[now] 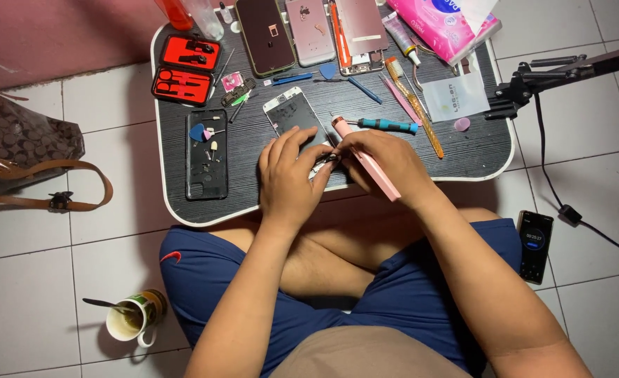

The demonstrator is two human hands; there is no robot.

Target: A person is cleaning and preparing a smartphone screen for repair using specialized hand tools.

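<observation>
Sitting cross-legged at the low table [463,150], the person seems mid-repair: the left hand [290,178] pinches a small part beside the opened phone [294,115], the right hand [383,162] grips a pink tool [367,162], wanting steady aim.

A pink pen-shaped tool [369,161] lies slanted across the near edge of the table, its tip far-left and its tail near-right. To its left, a phone [294,113] with a white frame and dark screen lies flat, tilted, its near end hidden. A small dark part [329,159] sits between them, too small to make out.
</observation>
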